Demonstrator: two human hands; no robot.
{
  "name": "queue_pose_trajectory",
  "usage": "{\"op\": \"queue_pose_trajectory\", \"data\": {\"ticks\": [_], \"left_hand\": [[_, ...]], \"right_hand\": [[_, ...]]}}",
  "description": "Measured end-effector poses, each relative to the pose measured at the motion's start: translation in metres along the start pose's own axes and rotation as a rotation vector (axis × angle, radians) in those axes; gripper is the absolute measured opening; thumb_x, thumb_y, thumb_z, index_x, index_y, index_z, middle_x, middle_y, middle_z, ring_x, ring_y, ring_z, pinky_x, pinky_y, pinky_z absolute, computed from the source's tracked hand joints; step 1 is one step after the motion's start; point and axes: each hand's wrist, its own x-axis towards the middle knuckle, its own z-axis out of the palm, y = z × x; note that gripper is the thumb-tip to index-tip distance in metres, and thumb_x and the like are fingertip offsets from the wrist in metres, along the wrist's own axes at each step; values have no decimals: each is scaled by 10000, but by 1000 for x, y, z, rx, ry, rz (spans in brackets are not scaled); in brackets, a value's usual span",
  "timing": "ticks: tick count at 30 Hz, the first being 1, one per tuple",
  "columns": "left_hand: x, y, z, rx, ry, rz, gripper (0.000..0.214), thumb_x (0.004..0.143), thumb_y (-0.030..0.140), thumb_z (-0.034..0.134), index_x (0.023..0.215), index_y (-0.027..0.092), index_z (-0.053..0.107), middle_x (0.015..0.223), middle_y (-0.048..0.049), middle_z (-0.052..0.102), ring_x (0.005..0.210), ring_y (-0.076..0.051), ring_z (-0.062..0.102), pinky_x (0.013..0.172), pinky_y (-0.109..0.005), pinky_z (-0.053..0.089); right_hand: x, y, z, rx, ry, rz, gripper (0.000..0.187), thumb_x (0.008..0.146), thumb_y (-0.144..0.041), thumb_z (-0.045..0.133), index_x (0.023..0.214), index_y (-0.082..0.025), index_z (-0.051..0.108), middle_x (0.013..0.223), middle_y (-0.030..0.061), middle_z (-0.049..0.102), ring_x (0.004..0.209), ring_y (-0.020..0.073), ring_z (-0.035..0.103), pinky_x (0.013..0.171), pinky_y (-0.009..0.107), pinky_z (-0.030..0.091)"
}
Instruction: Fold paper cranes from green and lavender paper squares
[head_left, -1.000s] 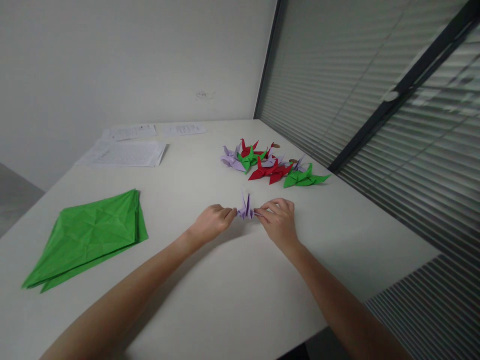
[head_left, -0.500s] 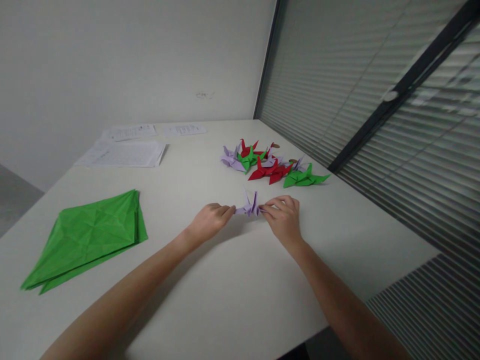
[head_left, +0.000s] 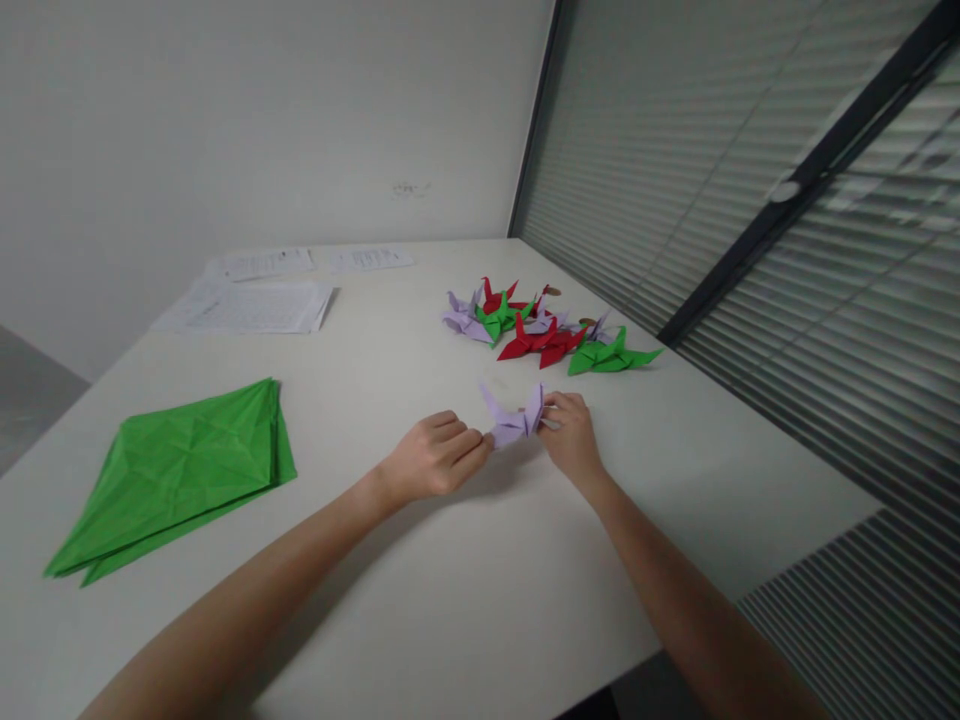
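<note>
A lilac origami crane (head_left: 514, 424) is held between both hands, just above the white table. My left hand (head_left: 439, 455) pinches its left wing tip between thumb and forefinger, the other fingers curled in. On the crane's right side, my right hand (head_left: 571, 430) grips the other wing, partly hidden behind the raised paper. One thin point of the crane sticks up at the left and a broader one at the right. Beyond the hands lies a cluster of folded cranes: lilac (head_left: 463, 318), red (head_left: 541, 342) and green (head_left: 611, 355).
Green creased paper sheets (head_left: 187, 450) lie stacked at the left of the white table (head_left: 420, 610). Printed papers (head_left: 259, 306) rest at the back left. A glass partition with blinds (head_left: 720, 180) runs along the right edge, and a wall (head_left: 300, 120) stands behind.
The lilac crane has turned and tilted, and its wings look more spread. My left hand has shifted right and slightly toward me; my right hand has moved little, its fingers now closer in.
</note>
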Motion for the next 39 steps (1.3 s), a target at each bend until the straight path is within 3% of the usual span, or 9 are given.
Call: {"op": "queue_pose_trajectory", "data": {"ticks": [6, 13, 18, 22, 32, 39], "left_hand": [[3, 2, -1, 32, 53, 28, 82, 941, 114, 496, 914, 126, 573, 648, -11, 603, 548, -117, 541, 535, -284, 389], [-2, -3, 0, 15, 3, -4, 185, 973, 143, 411, 981, 142, 595, 746, -48, 666, 607, -131, 579, 574, -296, 429], [-16, -20, 9, 35, 34, -198, 222, 981, 184, 423, 1044, 153, 633, 893, -86, 728, 663, -129, 635, 601, -270, 444], [-26, -32, 20, 61, 0, -357, 251, 986, 251, 447, 964, 156, 679, 849, -78, 741, 612, -121, 638, 579, -240, 431], [-35, -39, 28, 73, -13, -332, 256, 986, 257, 460, 941, 154, 691, 792, -64, 739, 595, -112, 638, 557, -228, 396], [-39, -40, 32, 72, 44, -377, 256, 981, 272, 475, 915, 162, 696, 776, -50, 737, 574, -106, 624, 551, -231, 389]], "right_hand": [[0, 3, 2, 8, 12, 11, 197, 753, -90, 665, 718, -261, 757, 799, 42, 682, 852, 235, 523, 773, 370, 456], [1, 5, 0, 19, 8, -5, 199, 745, -80, 666, 735, -258, 756, 826, 39, 685, 865, 231, 539, 788, 368, 467], [5, -1, -8, 46, 90, -9, 133, 795, -147, 669, 772, -250, 751, 818, 41, 664, 859, 226, 545, 785, 375, 451], [7, -8, -14, 44, 137, -40, 92, 819, -214, 690, 787, -266, 759, 820, 39, 667, 866, 227, 540, 804, 399, 414], [4, -9, -15, -37, 158, -56, 89, 822, -240, 700, 791, -283, 772, 809, 39, 666, 878, 233, 517, 785, 398, 379], [6, -9, -15, 146, 106, -74, 121, 848, -238, 665, 906, -246, 772, 813, 37, 624, 752, 181, 593, 712, 351, 456]]}}
